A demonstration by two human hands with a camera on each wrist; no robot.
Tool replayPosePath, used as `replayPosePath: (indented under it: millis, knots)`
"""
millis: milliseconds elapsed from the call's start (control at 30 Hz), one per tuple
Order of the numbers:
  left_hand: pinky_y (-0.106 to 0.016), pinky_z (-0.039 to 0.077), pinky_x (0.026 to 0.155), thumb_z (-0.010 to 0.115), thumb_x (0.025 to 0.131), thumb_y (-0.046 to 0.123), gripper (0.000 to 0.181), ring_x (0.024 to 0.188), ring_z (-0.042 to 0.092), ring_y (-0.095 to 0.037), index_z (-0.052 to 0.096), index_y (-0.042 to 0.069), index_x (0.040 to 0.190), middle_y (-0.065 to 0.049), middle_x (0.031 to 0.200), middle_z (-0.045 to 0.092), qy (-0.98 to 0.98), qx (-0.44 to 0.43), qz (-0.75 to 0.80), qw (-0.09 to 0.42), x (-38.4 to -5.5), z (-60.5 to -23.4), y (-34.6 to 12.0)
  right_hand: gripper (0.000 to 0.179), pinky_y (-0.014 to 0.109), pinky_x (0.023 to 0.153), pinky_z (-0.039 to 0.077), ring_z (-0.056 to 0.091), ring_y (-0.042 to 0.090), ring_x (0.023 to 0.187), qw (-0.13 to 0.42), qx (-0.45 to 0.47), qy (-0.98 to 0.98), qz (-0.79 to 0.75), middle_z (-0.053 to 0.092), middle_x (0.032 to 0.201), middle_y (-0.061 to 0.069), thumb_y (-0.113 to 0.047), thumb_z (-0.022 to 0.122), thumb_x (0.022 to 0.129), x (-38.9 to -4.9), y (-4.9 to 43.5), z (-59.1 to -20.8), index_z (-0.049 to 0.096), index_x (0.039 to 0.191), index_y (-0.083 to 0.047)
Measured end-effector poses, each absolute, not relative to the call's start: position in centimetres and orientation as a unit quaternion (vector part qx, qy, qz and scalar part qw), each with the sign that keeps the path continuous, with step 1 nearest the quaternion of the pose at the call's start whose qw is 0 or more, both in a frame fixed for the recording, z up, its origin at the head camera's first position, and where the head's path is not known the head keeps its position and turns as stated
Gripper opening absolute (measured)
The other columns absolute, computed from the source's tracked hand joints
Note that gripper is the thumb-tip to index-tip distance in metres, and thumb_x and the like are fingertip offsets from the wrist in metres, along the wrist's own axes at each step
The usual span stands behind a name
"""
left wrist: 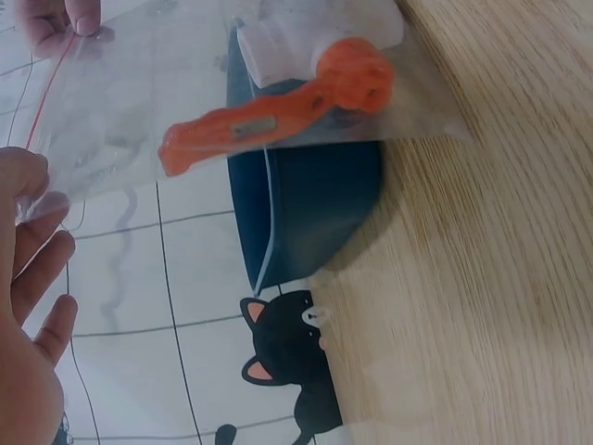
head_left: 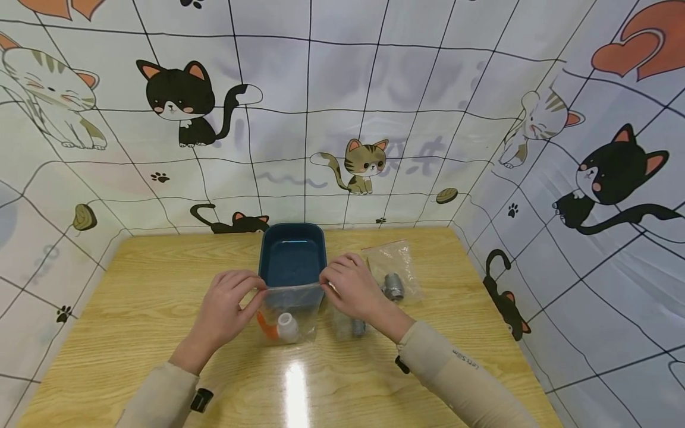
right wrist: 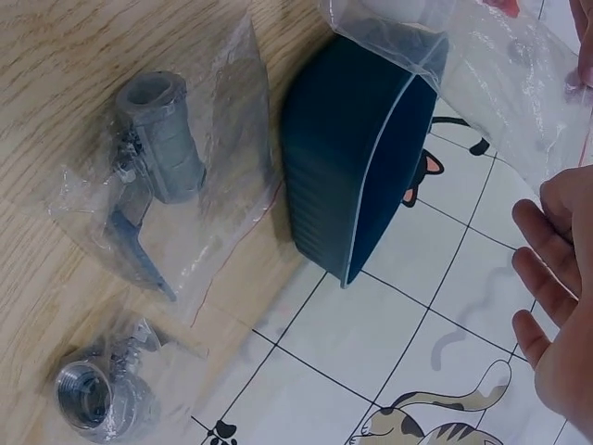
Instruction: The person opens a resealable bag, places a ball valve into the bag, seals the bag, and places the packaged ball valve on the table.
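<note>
A clear zip bag point(head_left: 305, 302) hangs from both hands in front of the blue bin. Inside it are a white plastic pipe fitting point(head_left: 288, 327) and an orange lever handle point(left wrist: 269, 116). My left hand point(head_left: 229, 304) pinches the left end of the bag's top edge between thumb and finger. At the right end of that edge, my right hand point(head_left: 354, 288) pinches the plastic too. In the wrist views the other fingers of each hand are loosely bent away from the bag. A red line runs along the bag's top.
Behind the bag stands a dark blue bin point(head_left: 293, 229). To its right lie two more clear bags, one with a grey fitting point(right wrist: 167, 139) and blue-grey lever, the other with a threaded metal fitting point(right wrist: 88, 394). A cat-print cloth point(head_left: 278, 137) surrounds the wooden table point(head_left: 160, 285).
</note>
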State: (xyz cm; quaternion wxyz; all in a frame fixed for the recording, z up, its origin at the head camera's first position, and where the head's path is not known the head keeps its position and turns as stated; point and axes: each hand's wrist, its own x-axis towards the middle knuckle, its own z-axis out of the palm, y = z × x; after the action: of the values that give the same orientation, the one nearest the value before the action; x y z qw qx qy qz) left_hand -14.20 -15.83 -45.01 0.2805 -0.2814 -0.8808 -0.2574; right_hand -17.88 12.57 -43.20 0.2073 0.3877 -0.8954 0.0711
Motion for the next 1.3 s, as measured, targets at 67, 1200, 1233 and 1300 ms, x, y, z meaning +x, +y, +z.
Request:
replayPosePath:
  millis: [67,1200,1233,1300]
  knots:
    - [-0.043,0.042,0.095,0.077,0.081,0.016,0.011,0.094,0.062,-0.019,0.069,0.018,0.088,0.002,0.094,0.068,-0.884,-0.272,-0.26,0.278,-14.1,-45.0,-16.2,0.005,0.037,0.099,0.041,0.062,0.016,0.103,0.209,0.387,-0.895,0.071,0.069,0.092,-0.007,-0.025,0.064,0.095,-17.9,12.5,-43.3,0.064,0.09,-0.024]
    - [-0.043,0.044,0.088,0.082,0.075,0.016,0.012,0.089,0.064,-0.022,0.074,0.011,0.083,-0.002,0.083,0.073,-0.871,-0.287,-0.228,0.328,-13.4,-44.8,-16.6,0.012,0.036,0.107,0.04,0.062,0.007,0.104,0.281,0.434,-0.855,0.039,0.072,0.097,-0.015,-0.035,0.063,0.094,-16.6,3.1,-42.1,0.074,0.095,-0.03]
    - [-0.043,0.044,0.089,0.081,0.076,0.016,0.011,0.09,0.064,-0.022,0.074,0.011,0.083,-0.002,0.083,0.072,-0.871,-0.288,-0.226,0.327,-13.3,-44.8,-16.6,0.012,0.036,0.108,0.039,0.062,0.007,0.104,0.283,0.435,-0.854,0.036,0.072,0.097,-0.016,-0.035,0.064,0.094,-16.6,3.1,-42.1,0.074,0.095,-0.03]
    - [-0.043,0.043,0.089,0.08,0.077,0.017,0.01,0.09,0.064,-0.022,0.073,0.012,0.083,-0.002,0.084,0.072,-0.871,-0.29,-0.222,0.329,-13.2,-44.9,-16.5,0.011,0.037,0.108,0.039,0.062,0.007,0.104,0.287,0.44,-0.85,0.035,0.072,0.096,-0.016,-0.035,0.065,0.093,-16.6,3.3,-42.1,0.074,0.095,-0.03]
